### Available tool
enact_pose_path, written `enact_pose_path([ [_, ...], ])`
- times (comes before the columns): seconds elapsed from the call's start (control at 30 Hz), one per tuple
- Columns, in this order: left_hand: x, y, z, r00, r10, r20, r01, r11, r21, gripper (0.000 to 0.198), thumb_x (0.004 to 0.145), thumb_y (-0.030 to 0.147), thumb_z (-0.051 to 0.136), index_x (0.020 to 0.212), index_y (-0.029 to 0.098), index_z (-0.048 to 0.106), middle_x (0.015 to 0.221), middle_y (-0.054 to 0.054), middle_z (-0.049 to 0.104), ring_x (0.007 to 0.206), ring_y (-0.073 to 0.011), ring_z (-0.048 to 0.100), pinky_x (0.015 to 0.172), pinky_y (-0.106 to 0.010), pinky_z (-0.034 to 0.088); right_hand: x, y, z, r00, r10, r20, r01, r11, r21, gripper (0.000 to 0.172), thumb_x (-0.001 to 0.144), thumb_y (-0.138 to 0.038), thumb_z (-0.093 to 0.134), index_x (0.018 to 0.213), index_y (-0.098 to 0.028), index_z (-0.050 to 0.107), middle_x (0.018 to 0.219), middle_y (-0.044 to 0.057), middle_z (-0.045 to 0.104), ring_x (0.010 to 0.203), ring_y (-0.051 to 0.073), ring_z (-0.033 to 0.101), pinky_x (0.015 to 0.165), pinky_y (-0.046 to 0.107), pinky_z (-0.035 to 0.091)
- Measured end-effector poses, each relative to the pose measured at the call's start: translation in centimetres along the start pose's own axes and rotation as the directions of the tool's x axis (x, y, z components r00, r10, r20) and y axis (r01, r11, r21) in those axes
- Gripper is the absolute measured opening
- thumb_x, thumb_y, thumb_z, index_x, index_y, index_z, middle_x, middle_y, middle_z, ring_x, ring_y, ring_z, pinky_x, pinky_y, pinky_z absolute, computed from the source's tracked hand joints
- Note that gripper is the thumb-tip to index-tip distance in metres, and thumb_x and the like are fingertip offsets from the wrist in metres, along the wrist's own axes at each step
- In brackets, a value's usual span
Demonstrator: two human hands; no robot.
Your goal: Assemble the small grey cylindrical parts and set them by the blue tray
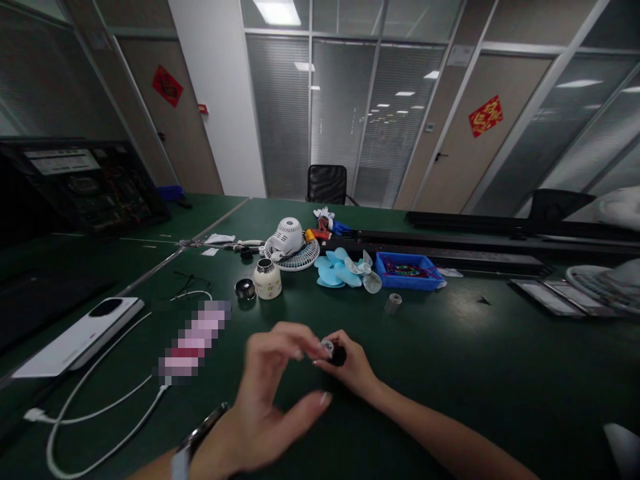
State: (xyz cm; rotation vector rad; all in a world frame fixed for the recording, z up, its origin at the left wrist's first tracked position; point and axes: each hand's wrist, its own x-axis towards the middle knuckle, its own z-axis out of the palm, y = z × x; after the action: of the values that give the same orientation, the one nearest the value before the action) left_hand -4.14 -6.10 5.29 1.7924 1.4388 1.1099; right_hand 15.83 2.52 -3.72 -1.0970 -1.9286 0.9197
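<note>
In my right hand (356, 367) is a small black cylindrical part (339, 356) with a pale silvery round end, gripped between the fingers and thumb. My left hand (277, 393) hovers just to its left, slightly blurred, thumb spread well away from the fingers. Its fingertips reach close to the silvery end; whether they touch it I cannot tell. Beyond the hands stands a small silver metal cylinder (393, 303). Farther back lie light blue fan blades (337, 269) beside a clear set of blades (367, 272).
A cream flask (268, 280) stands with its dark lid (245, 289) beside it. Behind are a white fan housing (289, 240) and a blue tray (410, 283) of wires. A phone (193, 343) on a white cable (95, 407) and a white box (83, 337) lie at left.
</note>
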Motion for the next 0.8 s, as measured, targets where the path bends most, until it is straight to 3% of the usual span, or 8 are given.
enact_pose_path([
  [0.07, 1.9, 0.5, 1.0, 0.993, 0.095, 0.064, -0.097, 0.995, 0.024, 0.03, 0.085, 0.033, 0.066, 0.113, 0.028, 0.058, 0.116, -0.006, 0.065, 0.113, -0.0274, 0.06, 0.097, -0.046, 0.05, -0.1, 0.1, 0.0, 1.0, 0.001, -0.006, -0.001, 1.0, 0.006, 0.03, 0.072, -0.03, 0.073, 0.096, -0.023, 0.057, 0.091, 0.0, 0.066, 0.083, 0.018, 0.063, 0.074, 0.03, 0.049],
  [0.17, 4.2, -1.7, 3.0, 0.982, 0.122, 0.141, -0.127, 0.991, 0.027, 0.024, 0.088, 0.029, 0.06, 0.112, 0.024, 0.056, 0.113, -0.005, 0.068, 0.106, -0.0239, 0.065, 0.094, -0.041, 0.053, -0.1, 0.1, -0.1, 1.0, -0.014, -0.018, 0.014, 1.0, 0.005, 0.025, 0.072, -0.025, 0.07, 0.093, -0.023, 0.057, 0.089, -0.001, 0.066, 0.083, 0.018, 0.062, 0.074, 0.03, 0.048],
  [0.27, 5.0, -3.6, 4.2, 0.979, 0.135, 0.152, -0.138, 0.99, 0.006, 0.021, 0.089, 0.027, 0.06, 0.109, 0.024, 0.056, 0.113, -0.004, 0.07, 0.104, -0.0218, 0.068, 0.093, -0.037, 0.053, -0.1, -0.2, -0.1, 0.999, -0.015, -0.038, 0.015, 1.0, -0.003, 0.025, 0.07, -0.023, 0.07, 0.091, -0.023, 0.056, 0.086, -0.002, 0.065, 0.08, 0.017, 0.061, 0.073, 0.029, 0.047],
  [0.43, 5.2, -3.3, 4.4, 0.982, 0.139, 0.127, -0.13, 0.988, -0.078, 0.028, 0.084, 0.027, 0.067, 0.109, 0.024, 0.053, 0.1, -0.002, 0.074, 0.1, -0.0215, 0.07, 0.091, -0.037, 0.054, -0.1, -0.9, -0.4, 1.0, -0.013, -0.007, 0.013, 1.0, -0.005, 0.024, 0.071, -0.023, 0.07, 0.09, -0.023, 0.055, 0.088, -0.001, 0.064, 0.081, 0.018, 0.061, 0.072, 0.029, 0.048],
  [0.63, 6.1, -4.6, 3.7, 0.987, 0.142, -0.073, -0.149, 0.984, -0.102, 0.02, 0.085, 0.028, 0.067, 0.097, 0.022, 0.053, 0.094, -0.004, 0.075, 0.095, -0.0224, 0.071, 0.091, -0.04, 0.053, -0.1, -1.3, -0.8, 1.0, 0.011, 0.0, -0.011, 1.0, -0.019, 0.031, 0.07, -0.035, 0.076, 0.093, -0.024, 0.058, 0.091, 0.0, 0.065, 0.083, 0.019, 0.062, 0.073, 0.031, 0.048],
  [0.7, 6.0, -5.9, 3.2, 0.992, 0.119, -0.033, -0.122, 0.986, -0.117, 0.028, 0.083, 0.028, 0.069, 0.102, 0.023, 0.05, 0.094, -0.003, 0.074, 0.095, -0.022, 0.072, 0.092, -0.04, 0.053, -0.1, -1.3, -0.9, 1.0, 0.008, 0.009, -0.008, 1.0, -0.011, 0.032, 0.071, -0.037, 0.076, 0.095, -0.024, 0.059, 0.092, 0.0, 0.066, 0.084, 0.02, 0.062, 0.074, 0.032, 0.048],
  [0.8, 5.6, -7.9, 2.9, 0.991, 0.051, 0.125, -0.036, 0.992, -0.118, 0.035, 0.081, 0.029, 0.07, 0.107, 0.024, 0.047, 0.097, -0.003, 0.074, 0.09, -0.0216, 0.074, 0.085, -0.039, 0.057, -0.1, -1.3, -0.7, 1.0, 0.013, 0.005, -0.013, 1.0, -0.002, 0.033, 0.07, -0.036, 0.076, 0.096, -0.024, 0.059, 0.093, 0.0, 0.066, 0.085, 0.02, 0.062, 0.075, 0.032, 0.049],
])
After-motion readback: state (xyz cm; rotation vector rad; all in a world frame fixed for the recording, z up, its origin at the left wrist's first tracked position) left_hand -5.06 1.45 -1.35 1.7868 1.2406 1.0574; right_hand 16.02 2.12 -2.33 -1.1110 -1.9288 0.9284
